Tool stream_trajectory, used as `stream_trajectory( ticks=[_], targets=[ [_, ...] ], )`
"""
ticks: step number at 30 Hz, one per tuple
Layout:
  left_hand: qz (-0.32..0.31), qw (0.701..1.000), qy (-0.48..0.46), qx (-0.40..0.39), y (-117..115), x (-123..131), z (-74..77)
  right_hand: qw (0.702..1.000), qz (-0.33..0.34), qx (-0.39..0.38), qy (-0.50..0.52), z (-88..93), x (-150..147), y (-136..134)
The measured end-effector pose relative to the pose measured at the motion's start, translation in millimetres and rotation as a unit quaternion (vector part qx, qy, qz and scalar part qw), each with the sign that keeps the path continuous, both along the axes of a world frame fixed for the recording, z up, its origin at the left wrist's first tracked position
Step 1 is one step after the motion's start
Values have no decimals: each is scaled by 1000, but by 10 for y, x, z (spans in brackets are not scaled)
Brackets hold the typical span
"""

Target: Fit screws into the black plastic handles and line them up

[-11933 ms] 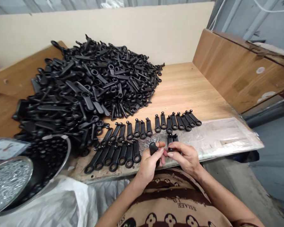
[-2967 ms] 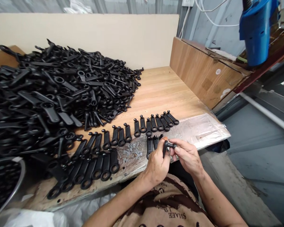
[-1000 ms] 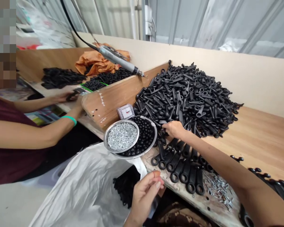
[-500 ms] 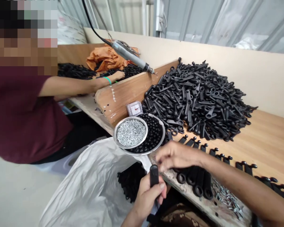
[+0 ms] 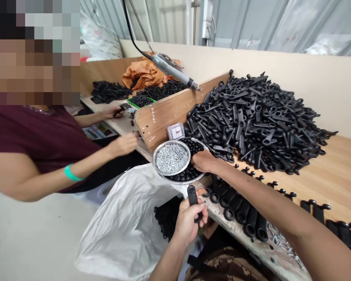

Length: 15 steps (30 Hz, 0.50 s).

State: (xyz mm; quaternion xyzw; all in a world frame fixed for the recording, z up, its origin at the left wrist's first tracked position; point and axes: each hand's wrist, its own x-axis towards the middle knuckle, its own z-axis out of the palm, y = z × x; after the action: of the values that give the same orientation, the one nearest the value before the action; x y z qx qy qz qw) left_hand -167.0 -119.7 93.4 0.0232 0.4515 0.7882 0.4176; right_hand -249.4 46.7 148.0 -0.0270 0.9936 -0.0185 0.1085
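My left hand (image 5: 190,218) is closed round a black plastic handle (image 5: 192,197), a flat bar with a rounded upper end, held upright over the bench edge. My right hand (image 5: 204,160) reaches into a wide metal bowl (image 5: 199,178) of black balls (image 5: 183,173). Its fingers are curled down among the balls, and their tips are hidden. Resting over the same bowl is a smaller metal dish (image 5: 154,162) full of short silver pins (image 5: 172,158). Beside my right forearm, a row of black handles (image 5: 242,214) with ring ends lies along the bench edge.
A large heap of black handles (image 5: 251,121) covers the bench behind. A grey power screwdriver (image 5: 175,72) hangs above a wooden divider (image 5: 160,113), with a small clock (image 5: 175,131) at its foot. Below is an open white sack (image 5: 114,230). A co-worker (image 5: 46,136) works at left.
My right hand has moved from near the handle up into the bowl of balls. My left hand still holds the handle, slightly higher. The co-worker's arms have drawn back towards their body.
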Motion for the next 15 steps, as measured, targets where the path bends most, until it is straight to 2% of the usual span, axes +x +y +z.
stream_trajectory(
  ticks=[4, 7, 12, 15],
  targets=[
    [2, 1000, -16, 6, 7, 17, -50, 998, -14, -34, 53, -15, 68, 78],
    [14, 1000, -13, 10, 24, 52, -32, 991, -21, -67, 110, 49, 282, 72],
    [36, 998, 13, 54, 117, 154, 120, 944, 71, -223, 233, 248, 1037, -101],
    [4, 996, 21, 92, 214, 241, 202, 928, 114, -234, 265, 292, 1492, -157]
  ],
)
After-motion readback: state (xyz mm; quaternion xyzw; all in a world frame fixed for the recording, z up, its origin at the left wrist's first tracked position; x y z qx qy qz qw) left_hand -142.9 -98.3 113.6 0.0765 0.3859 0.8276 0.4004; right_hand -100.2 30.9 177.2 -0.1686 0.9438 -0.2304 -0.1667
